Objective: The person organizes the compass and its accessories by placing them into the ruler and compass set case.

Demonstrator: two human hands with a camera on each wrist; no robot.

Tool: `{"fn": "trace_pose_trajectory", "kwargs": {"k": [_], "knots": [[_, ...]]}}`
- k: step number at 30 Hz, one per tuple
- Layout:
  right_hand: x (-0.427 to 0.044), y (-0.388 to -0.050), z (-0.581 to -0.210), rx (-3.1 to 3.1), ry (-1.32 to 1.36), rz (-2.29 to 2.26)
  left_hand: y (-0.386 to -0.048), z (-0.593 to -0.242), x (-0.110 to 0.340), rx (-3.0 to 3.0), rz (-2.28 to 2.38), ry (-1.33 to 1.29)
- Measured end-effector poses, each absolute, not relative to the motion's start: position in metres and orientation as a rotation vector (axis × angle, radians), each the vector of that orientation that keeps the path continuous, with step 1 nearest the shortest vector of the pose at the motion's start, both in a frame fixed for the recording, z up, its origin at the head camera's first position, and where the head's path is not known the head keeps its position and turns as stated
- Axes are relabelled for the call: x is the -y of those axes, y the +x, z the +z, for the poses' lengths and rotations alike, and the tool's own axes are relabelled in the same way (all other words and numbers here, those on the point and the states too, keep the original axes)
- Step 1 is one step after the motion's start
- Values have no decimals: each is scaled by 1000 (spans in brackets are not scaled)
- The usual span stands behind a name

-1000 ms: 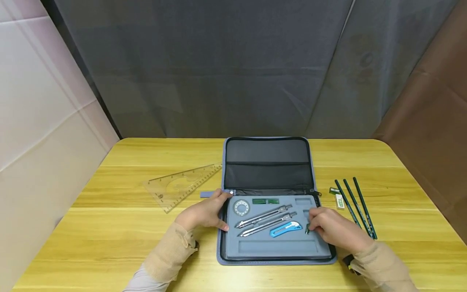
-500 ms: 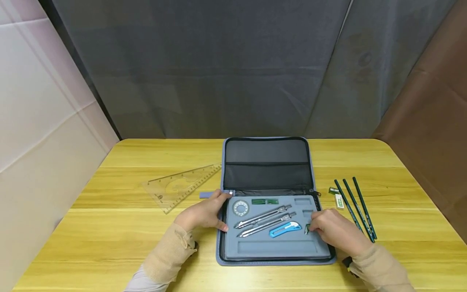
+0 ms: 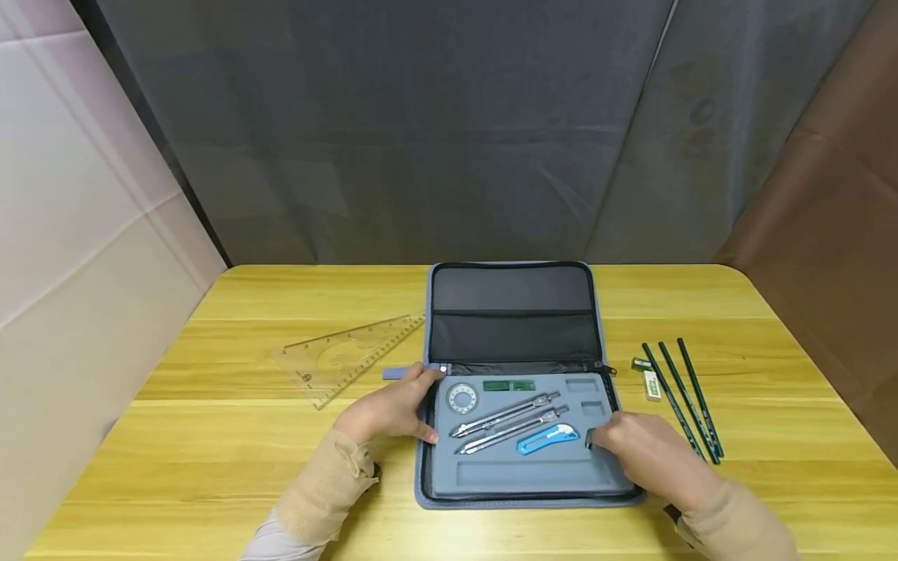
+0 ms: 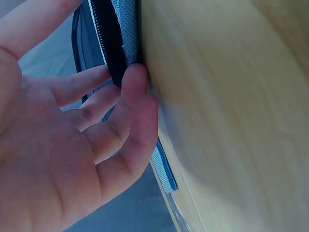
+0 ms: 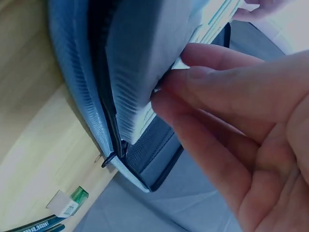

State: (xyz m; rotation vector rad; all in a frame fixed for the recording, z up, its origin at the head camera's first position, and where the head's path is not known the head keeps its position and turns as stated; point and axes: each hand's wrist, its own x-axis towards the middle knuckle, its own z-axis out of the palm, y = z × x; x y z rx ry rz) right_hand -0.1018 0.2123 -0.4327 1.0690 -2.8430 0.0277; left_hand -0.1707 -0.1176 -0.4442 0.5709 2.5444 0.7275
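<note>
From the head view I see the right hand [image 3: 651,452] pinching a small dark-green piece [image 3: 588,438] at the right of the grey moulded tray [image 3: 445,469], inside an open blue-edged zippered case [image 3: 512,336]. In the left wrist view, the left hand's [image 4: 63,140] loosely bent fingers touch the case's side. In the right wrist view, closed fingertips mostly hide the piece.

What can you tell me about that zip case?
The zip case lies open on the table, its lid folded back. It looks like blue-grey woven fabric, black inside the lid, with a zip along the edge. A grey tray with shaped hollows, some filled, sits in the near half. The left hand touches its left edge; the right hand is over its right side.
</note>
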Motion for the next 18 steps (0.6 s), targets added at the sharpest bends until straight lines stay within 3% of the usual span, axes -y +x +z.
{"fn": "trace_pose_trajectory", "kwargs": {"k": [11,18], "knots": [[-210,-95,-436,2824,1060,-62,-171,-445,117,-2539,740,590],[-221,-100,-438,2855,1011,211,-171,-445,117,-2547,736,580]]}}
